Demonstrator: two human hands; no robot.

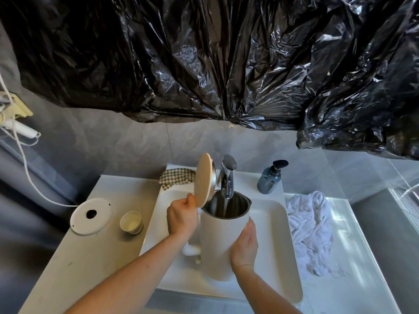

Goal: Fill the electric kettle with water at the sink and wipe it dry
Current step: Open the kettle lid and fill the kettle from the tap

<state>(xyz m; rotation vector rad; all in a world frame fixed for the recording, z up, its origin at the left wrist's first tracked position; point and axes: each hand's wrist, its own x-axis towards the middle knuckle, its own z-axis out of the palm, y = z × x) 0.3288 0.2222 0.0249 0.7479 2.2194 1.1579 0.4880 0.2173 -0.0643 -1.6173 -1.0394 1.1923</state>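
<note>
A white electric kettle (221,243) stands over the white sink basin (277,234), its round lid (203,179) tipped up and open. The chrome faucet (226,175) reaches over the kettle's mouth and a stream of water runs into its steel inside. My left hand (181,217) grips the handle at the top, thumb by the lid's lower edge. My right hand (246,244) lies flat against the kettle's right side, fingers fairly straight. A white towel (310,225) lies crumpled on the counter right of the sink.
The kettle's round base (91,215) with its cord sits on the left counter, beside a small white cup (131,222). A checked cloth (177,177) lies behind the sink, a dark soap pump bottle (269,177) at back right. Black plastic sheeting (226,60) hangs overhead.
</note>
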